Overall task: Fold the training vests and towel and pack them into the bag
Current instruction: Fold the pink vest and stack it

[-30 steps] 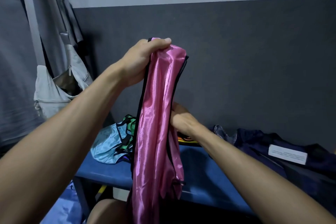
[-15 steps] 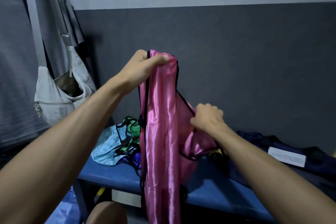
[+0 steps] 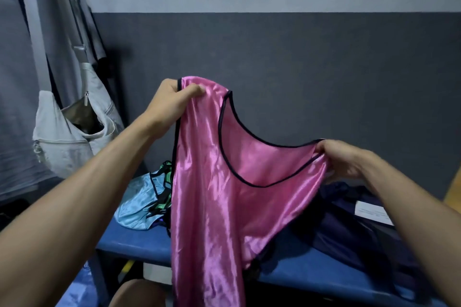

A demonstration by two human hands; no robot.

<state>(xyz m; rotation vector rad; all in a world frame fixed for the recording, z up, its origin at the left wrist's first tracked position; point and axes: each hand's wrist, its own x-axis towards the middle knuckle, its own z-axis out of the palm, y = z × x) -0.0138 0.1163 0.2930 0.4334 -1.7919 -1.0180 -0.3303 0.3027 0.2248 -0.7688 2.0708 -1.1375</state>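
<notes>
Both hands hold one pink vest (image 3: 214,182) spread in the air over the blue tabletop (image 3: 139,239): the left hand (image 3: 174,99) pinches one shoulder strap high up, the right hand (image 3: 341,159) grips the other, lower and well apart. Below the left hand lies a heap of vests (image 3: 144,202), count unclear. Under the right hand sits one dark bag (image 3: 361,227), contents not visible.
</notes>
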